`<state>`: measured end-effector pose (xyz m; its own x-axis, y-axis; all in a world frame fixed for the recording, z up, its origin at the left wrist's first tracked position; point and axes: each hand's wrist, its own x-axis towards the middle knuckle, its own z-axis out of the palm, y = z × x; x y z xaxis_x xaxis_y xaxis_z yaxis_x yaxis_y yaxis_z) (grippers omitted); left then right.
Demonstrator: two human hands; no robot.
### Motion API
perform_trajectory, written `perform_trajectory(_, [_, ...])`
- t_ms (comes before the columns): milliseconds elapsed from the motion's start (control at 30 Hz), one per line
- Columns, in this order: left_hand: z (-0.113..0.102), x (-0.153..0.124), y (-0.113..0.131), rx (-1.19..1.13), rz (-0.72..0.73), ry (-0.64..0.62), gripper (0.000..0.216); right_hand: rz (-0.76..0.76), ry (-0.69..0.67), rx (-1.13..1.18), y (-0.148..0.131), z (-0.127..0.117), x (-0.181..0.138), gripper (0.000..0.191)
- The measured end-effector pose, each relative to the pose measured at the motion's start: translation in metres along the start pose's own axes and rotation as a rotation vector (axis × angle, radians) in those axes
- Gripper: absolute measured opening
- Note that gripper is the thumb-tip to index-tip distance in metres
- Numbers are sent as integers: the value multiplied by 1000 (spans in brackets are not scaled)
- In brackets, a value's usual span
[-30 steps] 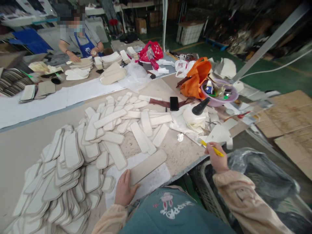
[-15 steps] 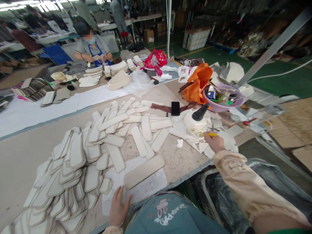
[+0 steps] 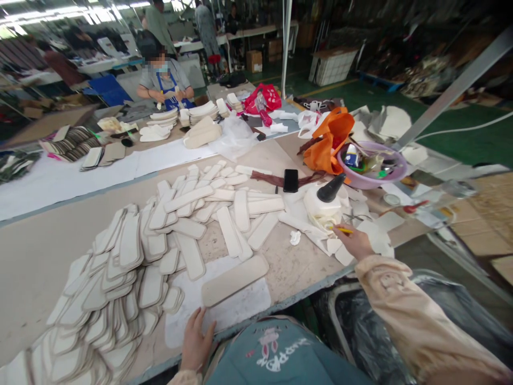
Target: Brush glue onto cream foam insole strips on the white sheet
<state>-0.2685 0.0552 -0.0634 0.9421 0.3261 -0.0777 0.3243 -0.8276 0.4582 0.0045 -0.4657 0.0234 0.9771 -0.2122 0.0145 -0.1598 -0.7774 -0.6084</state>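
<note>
My right hand grips a thin yellow brush and reaches toward a white glue container with a black spout on the table's right side. My left hand lies flat and open at the near table edge, fingers apart, touching a white sheet. Just beyond its fingertips a long beige pad lies on that sheet. Several similar beige pads are spread over the middle of the table, and a big overlapping heap lies to the left.
A black phone, an orange bag and a purple bowl with small items stand at the right. A lined basket sits below the table edge. At the far end a person in a blue apron handles stacked insoles.
My left hand let go of the long beige pad and slid back to the table edge. My right hand moved with the yellow brush from the table's edge toward the glue container.
</note>
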Motion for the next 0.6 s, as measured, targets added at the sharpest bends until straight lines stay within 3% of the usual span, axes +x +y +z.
perform_trajectory(300, [1, -5, 6, 0, -47, -33, 50, -123, 30, 28, -4, -22, -21, 30])
perform_trajectory(600, [-3, -6, 21, -37, -78, 3, 45, -199, 68, 78, -3, -13, -9, 30])
